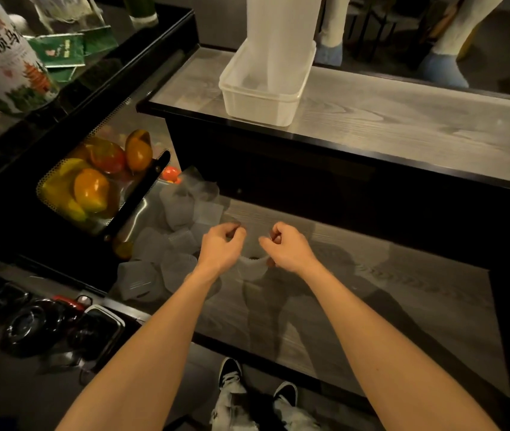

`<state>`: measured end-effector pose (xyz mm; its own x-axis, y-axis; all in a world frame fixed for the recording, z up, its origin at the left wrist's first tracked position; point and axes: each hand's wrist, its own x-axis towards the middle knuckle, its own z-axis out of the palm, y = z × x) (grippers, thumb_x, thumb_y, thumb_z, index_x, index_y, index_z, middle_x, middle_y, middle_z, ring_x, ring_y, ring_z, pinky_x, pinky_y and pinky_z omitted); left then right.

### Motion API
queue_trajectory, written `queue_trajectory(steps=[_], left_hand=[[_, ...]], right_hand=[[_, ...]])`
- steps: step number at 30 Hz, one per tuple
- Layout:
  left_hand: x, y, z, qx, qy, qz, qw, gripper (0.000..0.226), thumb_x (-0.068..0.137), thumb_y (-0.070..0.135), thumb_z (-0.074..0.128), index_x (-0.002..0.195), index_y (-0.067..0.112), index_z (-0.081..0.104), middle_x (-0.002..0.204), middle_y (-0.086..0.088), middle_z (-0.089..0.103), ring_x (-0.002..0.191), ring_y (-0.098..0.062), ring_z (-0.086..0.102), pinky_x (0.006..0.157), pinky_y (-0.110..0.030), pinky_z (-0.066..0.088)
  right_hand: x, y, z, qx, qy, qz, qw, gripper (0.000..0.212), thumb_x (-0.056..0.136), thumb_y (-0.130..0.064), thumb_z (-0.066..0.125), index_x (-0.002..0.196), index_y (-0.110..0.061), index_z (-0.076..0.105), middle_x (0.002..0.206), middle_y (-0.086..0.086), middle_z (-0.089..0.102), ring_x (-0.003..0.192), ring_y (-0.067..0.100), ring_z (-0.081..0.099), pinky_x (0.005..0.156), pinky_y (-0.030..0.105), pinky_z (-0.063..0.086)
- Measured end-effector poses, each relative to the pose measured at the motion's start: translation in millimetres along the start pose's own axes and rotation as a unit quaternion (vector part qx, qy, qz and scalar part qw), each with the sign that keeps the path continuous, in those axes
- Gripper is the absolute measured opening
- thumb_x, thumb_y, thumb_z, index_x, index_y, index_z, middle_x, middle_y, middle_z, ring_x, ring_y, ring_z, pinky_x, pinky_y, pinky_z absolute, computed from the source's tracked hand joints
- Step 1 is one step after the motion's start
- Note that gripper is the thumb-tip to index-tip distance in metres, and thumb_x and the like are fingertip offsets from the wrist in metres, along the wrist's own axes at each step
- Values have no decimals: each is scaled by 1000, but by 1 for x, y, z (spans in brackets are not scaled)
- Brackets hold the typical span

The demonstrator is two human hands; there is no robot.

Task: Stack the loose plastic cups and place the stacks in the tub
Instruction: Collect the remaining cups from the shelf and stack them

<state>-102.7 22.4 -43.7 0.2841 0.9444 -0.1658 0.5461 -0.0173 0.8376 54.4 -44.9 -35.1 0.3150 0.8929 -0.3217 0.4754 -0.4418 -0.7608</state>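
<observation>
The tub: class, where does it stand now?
In the head view, the tub stands on the upper counter, centre top, holding a cup stack.

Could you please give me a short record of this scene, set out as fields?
left hand: left hand, fingers curled, over the grey wood-grain lower tabletop
right hand: right hand, fingers curled
between hands: translucent plastic cup; grip unclear
loose cups: pile of translucent plastic cups on the lower tabletop, left of the hands
tub: clear rectangular plastic tub on the upper shelf
tub contents: tall stack of cups standing inside
nearby: mesh basket of orange and red fruit
</observation>
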Motion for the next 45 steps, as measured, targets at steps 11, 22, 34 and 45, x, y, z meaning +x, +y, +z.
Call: queue_trajectory(steps=[11, 22, 34, 45], left_hand=[[-9, -9, -41, 16, 135, -55, 989, 32, 103, 33, 51, 80, 13, 61, 77, -2, 63, 74, -18, 60, 64, -31, 37], [-41, -65, -134, 134, 218, -211, 943, 41, 86, 51, 59, 112, 19, 53, 115, -11, 65, 107, -39, 60, 87, -43, 48], [-55, -100, -120, 220, 78, -216, 948, 27, 97, 32, 56, 114, 11, 63, 114, -17, 60, 108, -42, 62, 84, -40, 55], [-32, -108, -116, 389, -1, -133, 912, 52, 98, 53, 52, 122, 8, 62, 122, -18, 62, 108, -38, 65, 81, -37, 56]], right_hand=[[7, -51, 28, -114, 106, -68, 986, 27, 100, -37, 56, 118, -16, 55, 110, 1, 55, 102, 25, 59, 76, 33, 40], [11, -106, 137, -253, -174, -107, 946, 30, 90, -31, 65, 116, -17, 62, 119, 10, 60, 110, 33, 60, 88, 39, 52], [17, -87, 158, -448, -200, -130, 862, 44, 97, -25, 60, 141, -20, 58, 139, 14, 54, 128, 35, 54, 99, 40, 50], [13, -76, 160, -330, -192, -66, 922, 37, 90, -42, 62, 116, -17, 70, 114, 10, 69, 104, 32, 67, 86, 38, 59]])
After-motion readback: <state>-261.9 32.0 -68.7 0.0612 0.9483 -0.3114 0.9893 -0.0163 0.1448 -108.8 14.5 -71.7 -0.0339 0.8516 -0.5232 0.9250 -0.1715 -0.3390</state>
